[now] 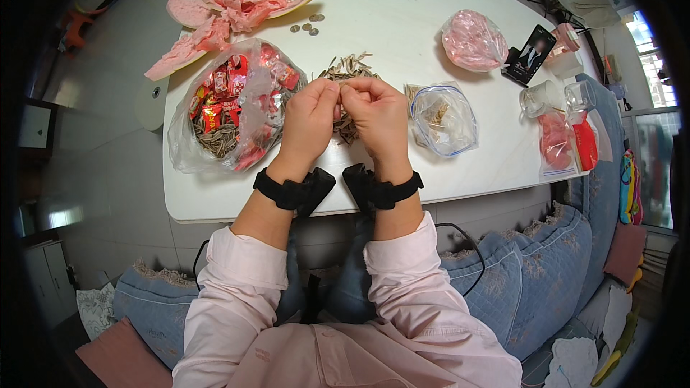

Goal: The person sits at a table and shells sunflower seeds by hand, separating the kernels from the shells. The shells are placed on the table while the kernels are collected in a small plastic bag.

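Observation:
My left hand (311, 110) and my right hand (379, 108) meet over the white table, thumbs and forefingers pinched tip to tip. Between them is a small sunflower seed (341, 85), mostly covered by the fingertips. Under and beyond the hands spreads a loose pile of sunflower seed shells (349, 66). To the left stands an open clear plastic bag (182, 143) of striped sunflower seeds (218, 140) and red-wrapped sweets (232, 86). Right of my right hand sits a blue-rimmed zip bag (458, 118) with a few pale kernels (437, 114) inside.
Pink pomelo peel (248, 2) lies at the far left, near several coins (310, 27). Toward the right are bagged pink pomelo flesh (471, 43), a propped phone (533, 56), glass cups (542, 98) and a red packet (585, 143). A blue quilted sofa (550, 258) borders the table (388, 11).

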`<state>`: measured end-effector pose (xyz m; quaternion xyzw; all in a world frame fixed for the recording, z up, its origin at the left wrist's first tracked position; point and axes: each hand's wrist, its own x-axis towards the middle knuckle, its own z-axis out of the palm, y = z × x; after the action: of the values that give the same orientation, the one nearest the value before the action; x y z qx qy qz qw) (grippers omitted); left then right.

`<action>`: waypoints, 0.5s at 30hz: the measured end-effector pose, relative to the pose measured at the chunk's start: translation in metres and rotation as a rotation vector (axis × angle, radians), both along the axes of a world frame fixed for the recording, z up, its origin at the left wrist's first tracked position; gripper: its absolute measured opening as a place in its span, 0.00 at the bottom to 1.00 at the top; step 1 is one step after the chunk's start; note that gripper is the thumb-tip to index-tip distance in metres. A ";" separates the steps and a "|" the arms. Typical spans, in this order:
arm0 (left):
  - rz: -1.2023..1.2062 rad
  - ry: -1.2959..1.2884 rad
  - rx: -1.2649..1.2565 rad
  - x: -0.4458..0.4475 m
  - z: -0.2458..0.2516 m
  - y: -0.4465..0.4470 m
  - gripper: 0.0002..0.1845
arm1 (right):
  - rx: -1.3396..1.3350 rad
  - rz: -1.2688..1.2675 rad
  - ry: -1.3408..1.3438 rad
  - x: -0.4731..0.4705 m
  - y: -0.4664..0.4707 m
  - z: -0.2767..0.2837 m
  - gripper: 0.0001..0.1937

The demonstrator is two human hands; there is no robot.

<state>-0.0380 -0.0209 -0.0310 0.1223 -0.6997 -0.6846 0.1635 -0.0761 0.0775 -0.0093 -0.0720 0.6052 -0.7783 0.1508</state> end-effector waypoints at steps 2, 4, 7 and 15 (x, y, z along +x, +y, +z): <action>-0.029 -0.031 0.007 0.001 0.000 -0.002 0.14 | 0.039 -0.002 0.027 -0.001 0.004 0.002 0.06; -0.048 -0.037 -0.013 0.001 0.000 -0.003 0.14 | 0.078 0.008 0.064 -0.003 0.007 0.003 0.06; -0.074 -0.032 -0.020 0.000 -0.001 -0.005 0.14 | 0.145 0.044 0.139 -0.005 0.012 0.002 0.06; -0.136 -0.039 0.083 -0.002 -0.005 -0.009 0.14 | -0.006 0.076 0.037 -0.011 0.017 -0.004 0.02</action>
<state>-0.0401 -0.0297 -0.0363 0.0943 -0.6806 -0.7200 0.0977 -0.0868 0.0941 -0.0131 -0.1098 0.6023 -0.7725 0.1686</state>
